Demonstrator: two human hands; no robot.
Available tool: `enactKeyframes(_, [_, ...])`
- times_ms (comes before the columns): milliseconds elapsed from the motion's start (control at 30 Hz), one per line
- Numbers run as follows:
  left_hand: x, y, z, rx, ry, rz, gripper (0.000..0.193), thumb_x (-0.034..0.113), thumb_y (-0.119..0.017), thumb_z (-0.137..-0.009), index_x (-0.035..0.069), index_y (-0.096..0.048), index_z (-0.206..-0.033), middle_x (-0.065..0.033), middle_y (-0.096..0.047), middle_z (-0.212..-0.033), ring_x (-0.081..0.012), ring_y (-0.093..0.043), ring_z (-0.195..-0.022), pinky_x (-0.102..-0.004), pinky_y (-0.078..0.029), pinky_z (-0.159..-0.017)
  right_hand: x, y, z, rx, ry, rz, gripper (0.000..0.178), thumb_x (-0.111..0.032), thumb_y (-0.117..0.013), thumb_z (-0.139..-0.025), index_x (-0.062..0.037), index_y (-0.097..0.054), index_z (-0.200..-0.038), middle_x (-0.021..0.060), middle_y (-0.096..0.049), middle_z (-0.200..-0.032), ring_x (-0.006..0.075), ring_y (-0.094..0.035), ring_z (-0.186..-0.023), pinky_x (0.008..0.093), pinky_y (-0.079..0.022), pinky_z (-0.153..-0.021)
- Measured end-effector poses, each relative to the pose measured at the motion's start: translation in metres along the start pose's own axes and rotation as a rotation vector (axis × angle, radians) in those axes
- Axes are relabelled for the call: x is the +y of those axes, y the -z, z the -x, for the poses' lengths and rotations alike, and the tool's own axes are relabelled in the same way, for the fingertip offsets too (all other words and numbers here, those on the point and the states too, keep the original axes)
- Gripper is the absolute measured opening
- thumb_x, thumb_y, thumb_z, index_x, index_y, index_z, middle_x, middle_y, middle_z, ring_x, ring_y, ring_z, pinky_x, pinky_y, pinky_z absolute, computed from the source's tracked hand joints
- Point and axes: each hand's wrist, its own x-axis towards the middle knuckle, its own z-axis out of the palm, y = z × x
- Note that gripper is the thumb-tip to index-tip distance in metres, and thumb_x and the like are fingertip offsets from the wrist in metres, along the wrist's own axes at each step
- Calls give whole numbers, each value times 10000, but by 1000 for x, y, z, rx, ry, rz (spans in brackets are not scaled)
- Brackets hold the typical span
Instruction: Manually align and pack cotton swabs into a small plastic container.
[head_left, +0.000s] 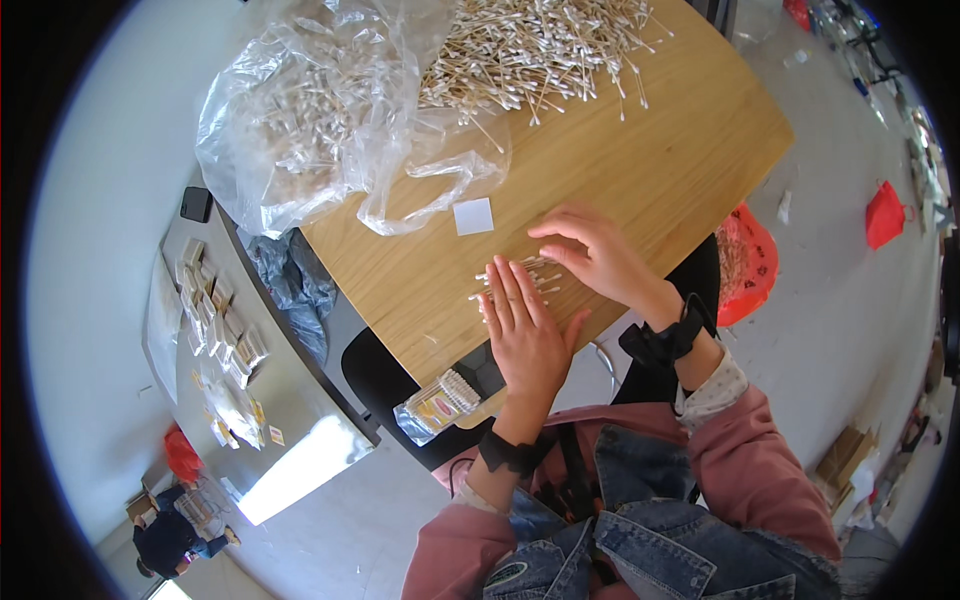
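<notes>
A small bunch of cotton swabs [541,272] lies on the wooden table [640,180] near its front edge. My left hand [527,340] rests flat over the bunch, fingers stretched out and thumb apart, covering part of it. Just to the right and farther out, my right hand [605,258] curves its fingers around the far side of the swabs, with a gap between thumb and fingers and nothing held. A square white card [473,216] lies beyond the hands. Left of my left wrist, at the table's edge, is a clear pack of cotton swabs [441,404] with a yellow label.
A large heap of loose swabs [540,55] covers the table's far side, beside a clear plastic bag [310,120] holding more. Several packs [215,310] and a black phone [196,204] lie on the left table. A red container [748,265] stands right; another person [170,535] sits lower left.
</notes>
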Motion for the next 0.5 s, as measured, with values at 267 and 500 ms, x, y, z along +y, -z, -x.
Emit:
enactKeyframes(267, [2, 3, -7, -19, 7, -105, 1033, 649, -613, -854, -103, -318, -1498, -280, -280, -1596, -393, -233, -1511, -519, -206, -1211, -1, 10, 13, -70, 14, 121, 42, -45, -673, -884, -51, -682, -925, 79, -640, -904, 295, -600, -892, 395, -488, -786])
enactKeyframes(500, [-9, 2, -26, 14, 7, -116, 1025, 647, -599, -873, -85, -286, -1520, -241, -272, -1607, -377, -223, -1513, -528, -184, -1218, 4, 10, 4, 2, 24, 235, 37, -23, -622, -900, -45, -630, -928, 96, -619, -910, 321, -595, -892, 394, -487, -782])
